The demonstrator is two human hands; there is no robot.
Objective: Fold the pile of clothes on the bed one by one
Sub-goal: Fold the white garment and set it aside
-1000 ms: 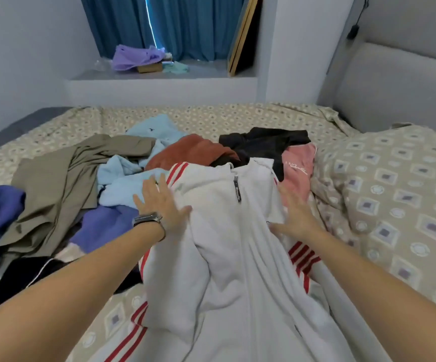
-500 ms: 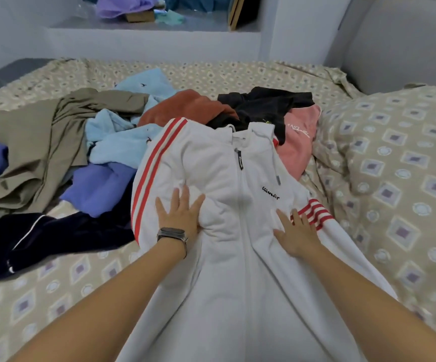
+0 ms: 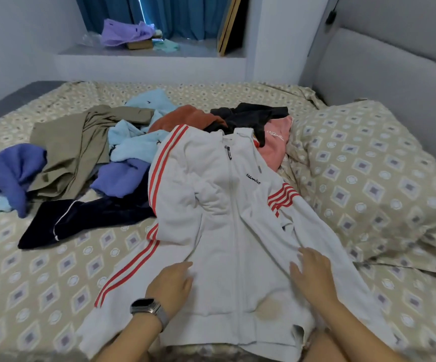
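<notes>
The left hand and the right hand are laid flat, fingers straight, on the lower part of the white zipped hoodie with red stripes, spread on the patterned bed sheet. Its top lies over the pile of unfolded clothes, so a crooked fold may be caused there

The left hand and right hand now lie lower on the white jacket, near its hem; its front looks flatter.
</notes>
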